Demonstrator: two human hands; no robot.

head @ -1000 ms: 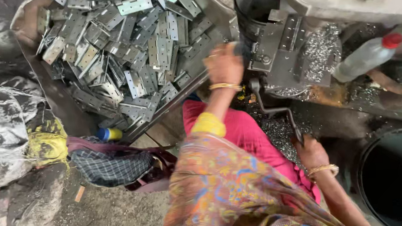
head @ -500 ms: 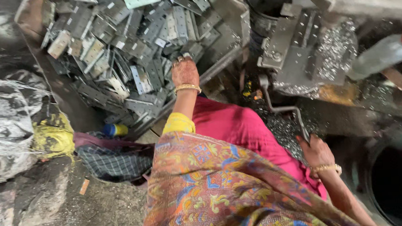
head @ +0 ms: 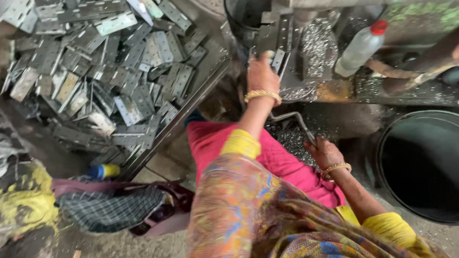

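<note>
Left hand (head: 261, 74) pinches a perforated metal plate (head: 278, 57) at the machine bed (head: 309, 49). Right hand (head: 324, 152) closes round the crank handle (head: 293, 121). Big plate pile (head: 114, 72) still unprocessed in the tray, so mostly left.

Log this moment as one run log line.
left hand: on metal plate at machine bed | right hand: gripping lever handle | hinge plates: heaped in tray | black drum: right

The left hand (head: 262, 75) presses a perforated metal plate (head: 280, 57) against the machine bed, and the right hand (head: 324, 152) closes around the bent crank handle (head: 293, 121). A heap of similar plates (head: 114, 72) lies in the tray on the left, and a plastic bottle with a red cap (head: 360, 49) leans near the machine.
</note>
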